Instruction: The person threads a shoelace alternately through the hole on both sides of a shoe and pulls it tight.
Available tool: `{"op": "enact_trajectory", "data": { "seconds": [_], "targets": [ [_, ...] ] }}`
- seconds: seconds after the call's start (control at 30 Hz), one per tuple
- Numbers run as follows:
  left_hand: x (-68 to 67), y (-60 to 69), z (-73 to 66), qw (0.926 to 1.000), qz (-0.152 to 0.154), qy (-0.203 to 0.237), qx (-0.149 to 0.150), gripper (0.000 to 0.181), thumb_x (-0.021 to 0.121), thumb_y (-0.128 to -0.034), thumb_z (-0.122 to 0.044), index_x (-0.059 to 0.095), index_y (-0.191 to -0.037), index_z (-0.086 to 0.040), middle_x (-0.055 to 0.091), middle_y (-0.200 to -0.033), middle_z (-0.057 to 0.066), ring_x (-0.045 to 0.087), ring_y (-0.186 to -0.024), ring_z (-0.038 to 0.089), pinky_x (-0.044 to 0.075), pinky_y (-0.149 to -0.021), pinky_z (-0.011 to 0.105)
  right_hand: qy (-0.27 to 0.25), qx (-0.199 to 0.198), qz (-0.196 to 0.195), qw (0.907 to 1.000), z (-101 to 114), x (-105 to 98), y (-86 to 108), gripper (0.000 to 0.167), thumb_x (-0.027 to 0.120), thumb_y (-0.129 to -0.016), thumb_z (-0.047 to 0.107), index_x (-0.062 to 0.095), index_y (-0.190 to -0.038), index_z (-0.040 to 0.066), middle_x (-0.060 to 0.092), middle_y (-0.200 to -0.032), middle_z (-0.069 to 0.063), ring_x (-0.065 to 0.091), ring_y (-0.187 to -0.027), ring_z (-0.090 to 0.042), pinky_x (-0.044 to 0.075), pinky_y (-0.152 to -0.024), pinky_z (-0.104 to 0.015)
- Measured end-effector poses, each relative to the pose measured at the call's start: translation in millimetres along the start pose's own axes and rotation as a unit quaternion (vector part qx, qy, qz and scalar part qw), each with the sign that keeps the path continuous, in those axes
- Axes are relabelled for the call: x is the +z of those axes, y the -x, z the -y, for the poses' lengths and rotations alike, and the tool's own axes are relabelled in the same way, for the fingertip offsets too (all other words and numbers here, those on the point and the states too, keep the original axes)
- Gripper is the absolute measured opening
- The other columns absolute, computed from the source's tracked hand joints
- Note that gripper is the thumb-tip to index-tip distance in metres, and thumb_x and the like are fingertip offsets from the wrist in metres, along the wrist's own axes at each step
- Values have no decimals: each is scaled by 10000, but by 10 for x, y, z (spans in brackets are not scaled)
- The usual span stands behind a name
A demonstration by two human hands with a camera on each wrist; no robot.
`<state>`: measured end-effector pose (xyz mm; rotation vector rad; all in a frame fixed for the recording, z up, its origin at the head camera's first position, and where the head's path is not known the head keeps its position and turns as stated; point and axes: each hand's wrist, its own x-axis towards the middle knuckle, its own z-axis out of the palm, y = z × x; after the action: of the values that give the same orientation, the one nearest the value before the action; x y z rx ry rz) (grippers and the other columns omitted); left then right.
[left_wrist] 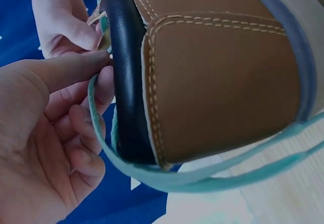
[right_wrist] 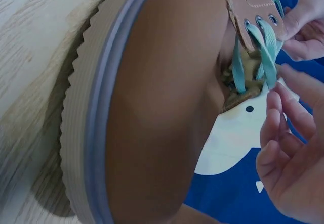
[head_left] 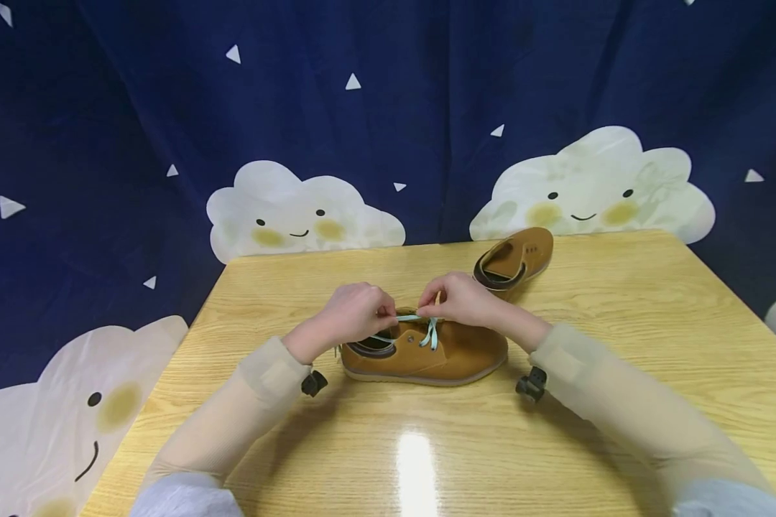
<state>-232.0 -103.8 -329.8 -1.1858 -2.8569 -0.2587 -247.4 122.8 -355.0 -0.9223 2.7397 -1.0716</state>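
A brown leather shoe [head_left: 468, 357] with a pale sole stands on the table, toe to the right. Its light turquoise shoelace [right_wrist: 268, 57] passes through metal eyelets on one flap. At the shoe's opening my left hand [head_left: 360, 312] pinches a stretch of the lace between thumb and forefinger. My right hand [head_left: 463, 298], closer to the toe, pinches the lace by the eyelets. Between the two hands the lace runs nearly straight. In the left wrist view, loose lace [left_wrist: 202, 181] hangs past the dark-lined heel collar [left_wrist: 129, 82].
A second brown shoe [head_left: 539, 248], with no lace visible in its eyelets, lies tilted farther back on the wooden table [head_left: 627, 309]. Behind the table hangs a dark blue curtain [head_left: 414, 93] printed with white clouds and triangles. Each wrist carries a small black camera [head_left: 532, 384].
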Motion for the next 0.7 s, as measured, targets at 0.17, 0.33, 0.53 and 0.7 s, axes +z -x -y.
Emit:
{"op": "enact_trajectory", "data": {
  "seconds": [0.17, 0.33, 0.53, 0.7],
  "targets": [
    [1, 38, 30, 10000, 9, 0, -46, 195, 732, -883, -220, 691, -694, -194, 551, -596, -141, 453, -533, 42, 337, -485, 241, 309, -91, -162, 9994, 24, 23, -7, 56, 780, -831, 180, 756, -783, 166, 662, -722, 116, 554, -640, -110, 427, -596, -279],
    [-18, 88, 69, 10000, 12, 13, -77, 178, 730, -875, -213, 697, -701, -196, 533, -595, -146, 436, -540, 45, 330, -483, 247, 492, -75, -159, 9986, 33, 25, -19, 65, 783, -826, 189, 754, -769, 177, 647, -696, 127, 539, -643, -81, 422, -597, -281],
    [-72, 104, 90, 9995, 204, 102, -225, 174, 730, -880, -244, 705, -712, -205, 567, -621, -150, 468, -554, 46, 364, -497, 260, 336, -89, -113, 9993, 20, 27, -25, 71, 782, -830, 183, 757, -765, 170, 657, -711, 121, 556, -664, -96, 431, -620, -284],
    [-210, 172, 142, 9978, 339, 344, -459, 140, 748, -868, -264, 742, -740, -205, 634, -702, -153, 536, -615, 44, 441, -568, 289, 132, -120, -70, 9998, 0, 24, -19, 66, 778, -836, 173, 764, -772, 163, 675, -737, 114, 571, -663, -98, 445, -629, -278]
  ]
}}
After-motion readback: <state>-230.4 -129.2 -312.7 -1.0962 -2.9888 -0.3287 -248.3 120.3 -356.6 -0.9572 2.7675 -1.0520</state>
